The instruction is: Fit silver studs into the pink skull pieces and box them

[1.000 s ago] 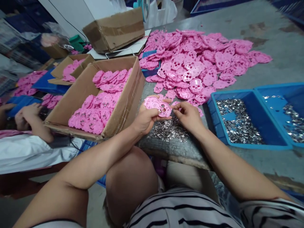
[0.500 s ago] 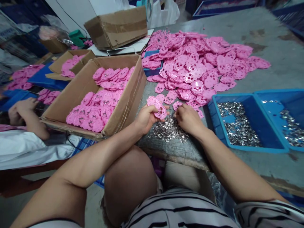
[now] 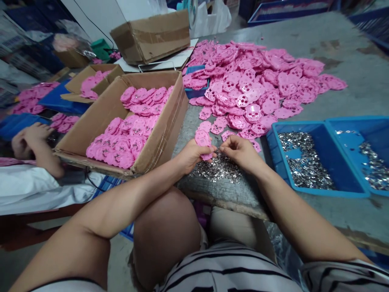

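My left hand [image 3: 194,153] is closed on a pink plastic piece [image 3: 202,138], flat and with a scalloped edge, held upright over the table. Close to it on the right, my right hand [image 3: 237,151] has thumb and fingertips pinched together; whatever sits between them is too small to name. Beneath both hands lies a heap of small shiny metal parts [image 3: 217,170]. Just beyond them spreads a large pile of similar pink pieces [image 3: 252,89], some showing round holes.
At the left stands a cardboard box [image 3: 170,134] holding rows of pink pieces with metal bits on them. Blue bins [image 3: 343,162] with metal parts stand at the right. Farther left are a co-worker's hands [image 3: 32,140]. Another cardboard box [image 3: 164,38] sits at the back.
The pink piece in my left hand has turned to show a different face. My right hand has moved slightly left from the heap's edge, towards the left hand.
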The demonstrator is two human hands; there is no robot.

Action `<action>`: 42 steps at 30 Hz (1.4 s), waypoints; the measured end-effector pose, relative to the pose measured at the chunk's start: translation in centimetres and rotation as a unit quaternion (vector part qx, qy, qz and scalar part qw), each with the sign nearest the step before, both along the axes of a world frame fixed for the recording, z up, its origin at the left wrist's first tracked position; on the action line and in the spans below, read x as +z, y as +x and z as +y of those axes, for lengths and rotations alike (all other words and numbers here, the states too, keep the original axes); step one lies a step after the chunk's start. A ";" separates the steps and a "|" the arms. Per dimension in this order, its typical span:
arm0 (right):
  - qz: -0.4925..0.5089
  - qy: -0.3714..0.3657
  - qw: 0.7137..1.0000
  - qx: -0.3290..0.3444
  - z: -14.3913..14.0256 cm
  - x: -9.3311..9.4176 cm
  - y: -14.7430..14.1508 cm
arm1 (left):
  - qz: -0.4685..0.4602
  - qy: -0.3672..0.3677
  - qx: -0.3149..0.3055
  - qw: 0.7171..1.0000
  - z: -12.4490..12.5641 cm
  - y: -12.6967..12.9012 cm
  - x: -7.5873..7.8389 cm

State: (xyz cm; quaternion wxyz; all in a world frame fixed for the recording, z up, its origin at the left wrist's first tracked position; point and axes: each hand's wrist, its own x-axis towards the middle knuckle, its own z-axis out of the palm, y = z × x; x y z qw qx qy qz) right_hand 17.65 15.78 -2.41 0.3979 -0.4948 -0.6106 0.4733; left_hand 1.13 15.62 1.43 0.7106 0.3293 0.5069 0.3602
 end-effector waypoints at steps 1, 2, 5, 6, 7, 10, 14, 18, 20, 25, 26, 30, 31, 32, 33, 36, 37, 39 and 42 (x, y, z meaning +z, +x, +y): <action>0.014 -0.004 1.000 0.002 0.0 0.0 -0.1 | 0.004 0.003 -0.004 1.000 0.0 0.1 0.0; 0.021 -0.007 1.000 0.003 -0.1 0.0 -0.1 | 0.008 0.008 -0.007 1.000 0.0 0.2 -0.1; 0.012 -0.012 1.000 0.007 -0.3 0.0 -0.4 | 0.022 0.023 -0.013 0.999 0.0 0.3 -0.4; 0.004 -0.011 1.000 0.010 -0.4 0.0 -0.4 | 0.026 0.028 -0.015 0.999 0.0 0.3 -0.4; -0.007 -0.008 1.000 0.014 -0.5 0.0 -0.5 | 0.029 0.031 -0.018 0.999 0.0 0.2 -0.5; -0.045 0.038 0.998 0.016 -0.7 -0.2 -0.7 | 0.038 0.042 -0.026 0.998 0.0 0.2 -0.6; -0.144 0.171 0.975 0.013 -1.0 -0.3 -0.7 | 0.041 0.046 -0.020 0.998 0.0 0.2 -0.6; -0.202 0.212 0.956 0.031 -1.2 -0.3 -0.6 | 0.025 0.035 -0.006 0.999 -0.1 0.2 -0.4; -0.204 0.212 0.955 0.036 -1.3 -0.3 -0.7 | 0.016 0.030 0.001 0.999 -0.1 0.2 -0.4; -0.154 0.166 0.974 -0.014 -1.3 -0.1 -0.8 | -0.003 0.038 0.006 0.999 0.0 0.1 -0.4; -0.127 0.142 0.981 -0.037 -1.3 -0.1 -0.9 | -0.005 0.042 0.008 0.999 0.0 0.2 -0.4; 0.073 0.041 0.993 -0.081 -1.0 -0.2 -1.3 | -0.010 0.062 -0.001 0.998 -0.1 0.3 -0.5; 0.117 0.024 0.989 -0.082 -0.9 -0.2 -1.4 | -0.014 0.067 -0.004 0.998 -0.1 0.4 -0.5; 0.149 0.009 0.985 -0.083 -0.9 -0.1 -1.6 | -0.019 0.073 -0.005 0.997 -0.1 0.5 -0.5; 0.169 -0.003 0.982 -0.086 -1.0 0.0 -1.7 | -0.022 0.078 -0.004 0.997 -0.2 0.5 -0.5; 0.201 -0.034 0.976 -0.083 -1.2 0.3 -1.9 | -0.023 0.088 0.006 0.996 -0.2 0.7 -0.4; 0.208 -0.041 0.974 -0.080 -1.3 0.4 -1.9 | -0.020 0.090 0.007 0.996 -0.2 0.7 -0.4; 0.211 -0.057 0.973 -0.073 -1.3 0.3 -1.9 | -0.014 0.096 0.007 0.995 -0.2 0.7 -0.4; 0.176 -0.055 0.979 -0.082 -1.2 0.1 -1.7 | 0.003 0.109 0.003 0.994 -0.2 0.8 -0.3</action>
